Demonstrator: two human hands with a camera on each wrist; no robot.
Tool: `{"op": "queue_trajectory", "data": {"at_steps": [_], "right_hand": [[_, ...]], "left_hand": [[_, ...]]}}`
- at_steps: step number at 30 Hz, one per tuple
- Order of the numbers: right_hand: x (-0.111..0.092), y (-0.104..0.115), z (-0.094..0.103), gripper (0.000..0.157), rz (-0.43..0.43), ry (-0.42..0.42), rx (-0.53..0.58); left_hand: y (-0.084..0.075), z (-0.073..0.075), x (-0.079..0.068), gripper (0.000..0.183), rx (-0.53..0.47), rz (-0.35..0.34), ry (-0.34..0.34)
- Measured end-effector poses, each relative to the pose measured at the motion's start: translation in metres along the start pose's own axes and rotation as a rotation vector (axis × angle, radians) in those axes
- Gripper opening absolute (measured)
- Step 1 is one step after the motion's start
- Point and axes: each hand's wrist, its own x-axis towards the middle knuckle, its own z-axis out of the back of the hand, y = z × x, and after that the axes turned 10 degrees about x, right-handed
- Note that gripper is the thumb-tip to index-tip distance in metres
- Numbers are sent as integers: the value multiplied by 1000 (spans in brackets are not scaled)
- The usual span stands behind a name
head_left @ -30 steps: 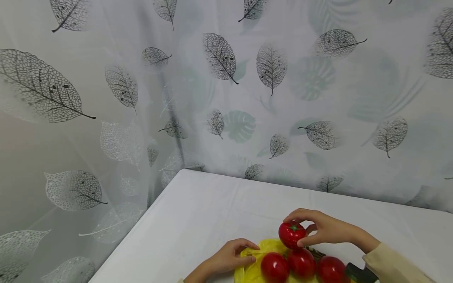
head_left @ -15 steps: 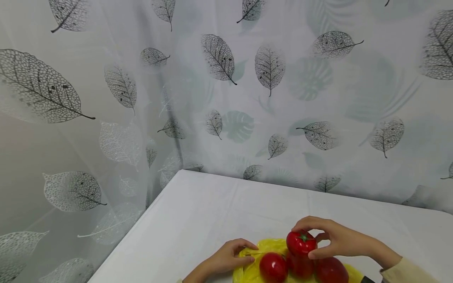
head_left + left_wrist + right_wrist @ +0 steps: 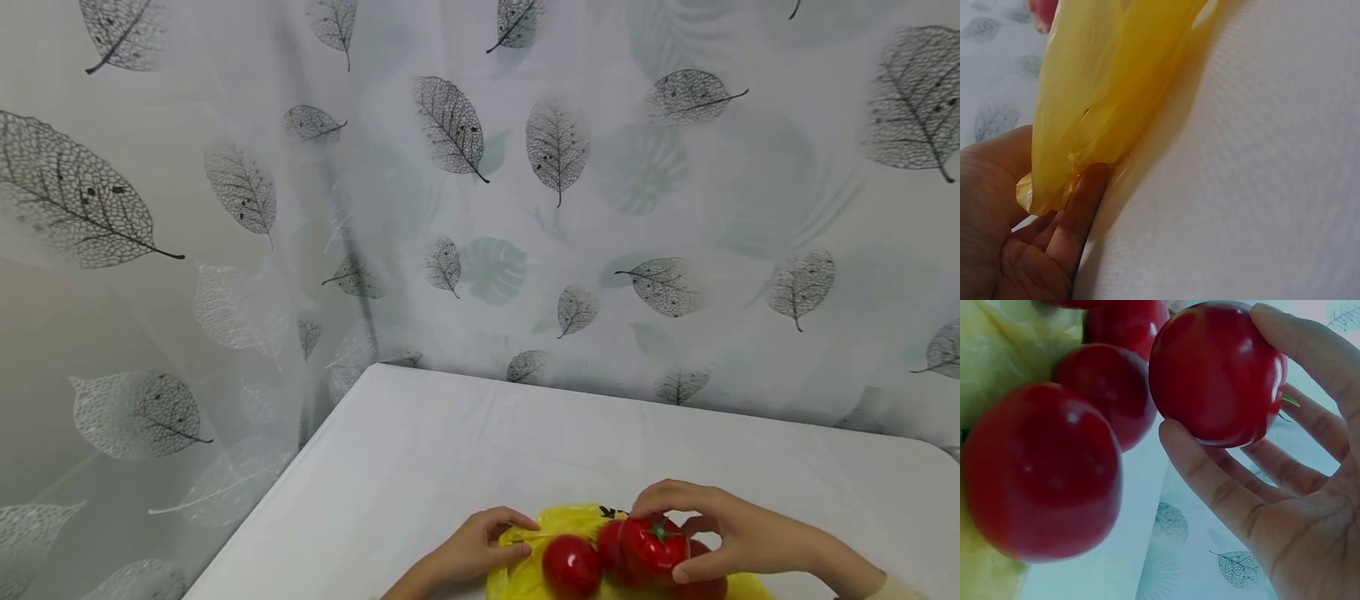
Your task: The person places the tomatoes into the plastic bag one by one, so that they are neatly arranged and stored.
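Note:
My right hand (image 3: pixel 750 533) grips a glossy red tomato (image 3: pixel 654 546) with a green stem top, thumb on one side and fingers on the other. In the right wrist view that tomato (image 3: pixel 1216 372) is held over the others. Several more red tomatoes (image 3: pixel 572 567) lie on a yellow plastic bag (image 3: pixel 562 518) near the bottom of the head view; the held one partly hides two of them. At the bag's left edge, my left hand (image 3: pixel 478 546) pinches the plastic. The left wrist view shows the bag's gathered corner (image 3: pixel 1054 187) between thumb and fingers.
A white-covered table (image 3: pixel 450 442) lies beneath everything. Behind and to the left hangs a pale curtain (image 3: pixel 480 333) printed with leaves. Dark print (image 3: pixel 611 512) marks the bag's far edge.
My right hand has brought the tomato down and to the right, over the other tomatoes. A dark object near the right sleeve has left the head view. My left hand stays at the bag.

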Motion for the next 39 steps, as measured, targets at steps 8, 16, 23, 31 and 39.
{"op": "queue_trajectory", "data": {"at_steps": [8,16,23,31,39], "right_hand": [[-13,0,-5,52,-29,19,40],[-26,7,-20,59,-167,-49,124],[-27,-11,-22,57,-58,4,128],[-31,-32,-24,55,102,108,226],[-35,-27,-34,55,112,112,330]], "left_hand": [[-1,-1,-1,25,-18,-6,0],[-5,3,-1,23,-10,-7,-7],[-5,4,-1,23,2,6,-6],[-4,2,-2,25,-46,14,9],[-3,1,-2,25,-77,10,13]]}}
